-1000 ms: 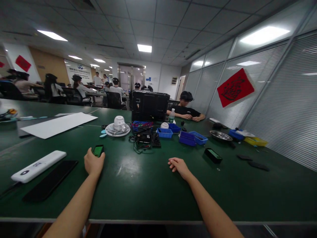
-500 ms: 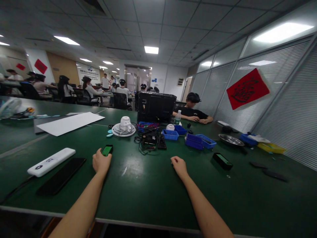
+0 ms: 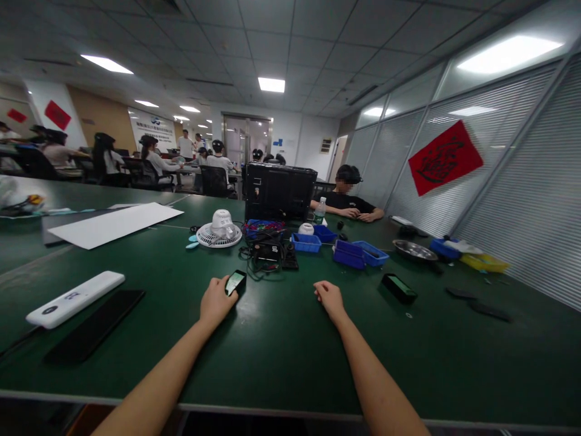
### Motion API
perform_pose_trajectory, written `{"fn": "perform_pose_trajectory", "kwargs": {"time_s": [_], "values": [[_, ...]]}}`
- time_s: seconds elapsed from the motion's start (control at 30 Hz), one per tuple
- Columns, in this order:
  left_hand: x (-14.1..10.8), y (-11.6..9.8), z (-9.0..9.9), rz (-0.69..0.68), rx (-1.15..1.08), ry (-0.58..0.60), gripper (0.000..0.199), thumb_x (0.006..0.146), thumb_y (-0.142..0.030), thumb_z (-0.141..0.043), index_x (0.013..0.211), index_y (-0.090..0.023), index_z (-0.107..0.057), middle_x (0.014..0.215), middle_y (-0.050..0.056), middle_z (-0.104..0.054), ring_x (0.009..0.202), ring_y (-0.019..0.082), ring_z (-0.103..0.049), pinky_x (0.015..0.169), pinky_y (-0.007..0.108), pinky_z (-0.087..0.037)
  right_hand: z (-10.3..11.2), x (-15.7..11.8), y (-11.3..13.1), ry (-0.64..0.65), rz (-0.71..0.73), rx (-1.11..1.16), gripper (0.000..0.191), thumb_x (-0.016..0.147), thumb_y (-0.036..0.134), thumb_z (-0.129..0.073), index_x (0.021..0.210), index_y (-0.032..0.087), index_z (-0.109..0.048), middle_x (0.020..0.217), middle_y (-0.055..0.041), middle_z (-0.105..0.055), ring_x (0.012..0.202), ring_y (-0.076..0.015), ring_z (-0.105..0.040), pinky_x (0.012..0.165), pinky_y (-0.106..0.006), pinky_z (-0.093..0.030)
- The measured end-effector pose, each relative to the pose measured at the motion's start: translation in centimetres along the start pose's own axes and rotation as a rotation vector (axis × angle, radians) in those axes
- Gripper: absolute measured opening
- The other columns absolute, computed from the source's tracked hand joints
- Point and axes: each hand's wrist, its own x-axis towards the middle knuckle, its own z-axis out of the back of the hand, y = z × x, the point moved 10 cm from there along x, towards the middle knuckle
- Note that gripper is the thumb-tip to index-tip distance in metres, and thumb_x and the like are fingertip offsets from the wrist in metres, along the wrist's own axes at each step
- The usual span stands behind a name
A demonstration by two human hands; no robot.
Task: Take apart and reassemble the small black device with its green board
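Observation:
My left hand [image 3: 218, 301] grips a small black box with a glossy top [image 3: 236, 282], low over or on the green table [image 3: 281, 339]. To its right, my right hand [image 3: 330, 298] rests near the table surface with its fingers curled in, and whether anything is in them is hidden. A similar black box [image 3: 399, 287] lies farther right, touched by neither hand. Behind my left hand are a white fan [image 3: 219, 234] and a black adapter with tangled cables [image 3: 267, 251].
A white power strip [image 3: 75, 300] and a black slab [image 3: 95, 326] lie at left. Blue trays [image 3: 305, 243], a dark monitor [image 3: 280, 194] and a bottle [image 3: 320, 209] stand behind. A metal dish [image 3: 414, 250] is at right. A person [image 3: 348, 197] sits across the table.
My left hand has moved right with the black box, closer to the cables and my right hand. My right hand has barely moved. The view has shifted slightly.

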Motion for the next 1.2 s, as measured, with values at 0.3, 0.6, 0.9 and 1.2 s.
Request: {"fn": "perform_pose_trajectory", "kwargs": {"time_s": [0.3,0.6,0.9,1.2], "values": [[-1.6,-7.7,-3.3,-0.165,-0.034,0.022,0.052,0.075,-0.032,-0.048,0.123,-0.014,-0.045,0.109,0.011,-0.052,0.099,0.021,-0.052,0.084,0.027,-0.038,-0.3,0.4,-0.7,0.014,0.000,-0.004,0.024,0.070,0.036,-0.048,0.072,0.015,-0.061,0.057,0.0002,-0.058,0.044,-0.0101,-0.048,0.047,-0.022,-0.037],[-3.5,-13.9,-8.4,-0.234,-0.523,0.166,0.066,0.078,-0.042,-0.048,0.133,-0.010,-0.032,0.125,0.015,-0.050,0.113,0.024,-0.047,0.094,0.033,-0.037,-0.6,-0.4,0.4,0.038,-0.010,-0.084,0.021,0.073,0.032,-0.046,0.071,0.016,-0.060,0.058,-0.0001,-0.057,0.047,-0.0117,-0.049,0.048,-0.023,-0.038],[-3.8,-14.0,-12.7,-0.116,-1.181,0.543,0.059,0.076,-0.027,-0.054,0.131,-0.018,-0.036,0.126,0.012,-0.051,0.100,0.020,-0.057,0.068,0.026,-0.052,-3.4,-4.4,6.4,0.148,0.209,-0.391,0.046,0.073,0.046,-0.054,0.111,0.021,-0.055,0.107,-0.0073,-0.053,0.095,-0.0185,-0.051,0.081,-0.028,-0.039],[-3.6,-14.0,-13.8,-0.103,-1.191,0.576,0.062,0.069,-0.007,-0.047,0.130,-0.016,-0.035,0.110,0.012,-0.057,0.085,0.014,-0.059,0.068,0.026,-0.050,-0.8,-3.3,3.9,0.073,-0.015,-0.655,0.045,0.075,0.031,-0.049,0.120,0.027,-0.047,0.109,-0.0060,-0.051,0.098,-0.0201,-0.052,0.078,-0.029,-0.039]]}}
